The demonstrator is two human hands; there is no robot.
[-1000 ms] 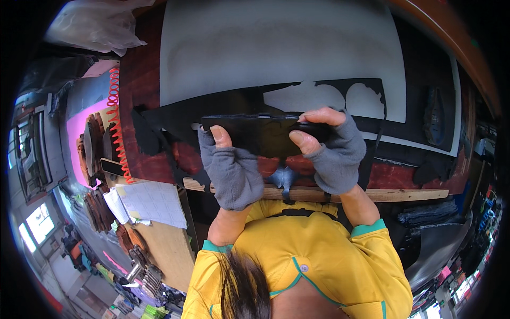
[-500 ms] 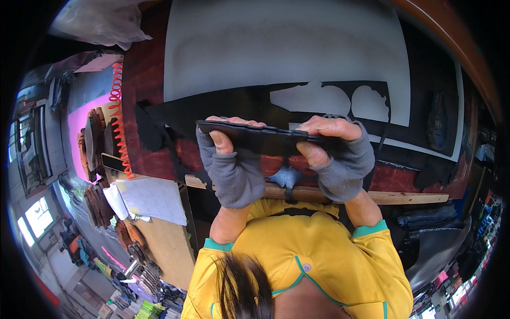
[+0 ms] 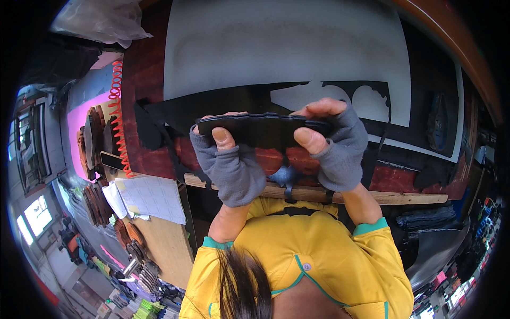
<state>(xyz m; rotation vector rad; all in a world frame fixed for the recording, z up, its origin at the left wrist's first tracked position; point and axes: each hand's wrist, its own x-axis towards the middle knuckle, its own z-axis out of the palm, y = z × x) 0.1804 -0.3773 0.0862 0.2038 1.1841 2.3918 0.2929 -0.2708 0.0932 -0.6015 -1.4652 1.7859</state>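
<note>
Fingers (image 3: pixel 222 137) of both hands are closed on a black flat piece (image 3: pixel 260 132), held lengthwise above the near part of the table, its upper edge showing as a wavy dark line.

Surroundings, left to right: a bright window (image 3: pixel 37 218) at the far left; a pink sheet (image 3: pixel 76 127) with brown shaped pieces (image 3: pixel 93 143) against it; a dark, phone-like slab (image 3: pixel 112 161) beside these; a red coiled hose (image 3: pixel 115 93) along the left side of the red table (image 3: pixel 141 66). Clear plastic (image 3: pixel 101 21) is bunched at the upper left. Papers (image 3: pixel 151 199) lie on a light wooden board (image 3: pixel 167 247) below the hose.

Left hand (image 3: pixel 228 167), in a grey fingerless glove, grips the left end of the piece: thumb flat on the near face, fingertips just visible behind the upper edge. Beyond, on the table, lie a large pale grey sheet (image 3: pixel 287 48) and a black sheet (image 3: pixel 228 98) with rounded cut-outs toward its right. Right hand (image 3: pixel 342 149), likewise gloved, pinches the right end, thumb on the near face and forefinger over the upper edge. Farther right, a dark elongated piece (image 3: pixel 438 122) lies on black material. Folded dark material (image 3: pixel 430 215) sits below the table's right end.
</note>
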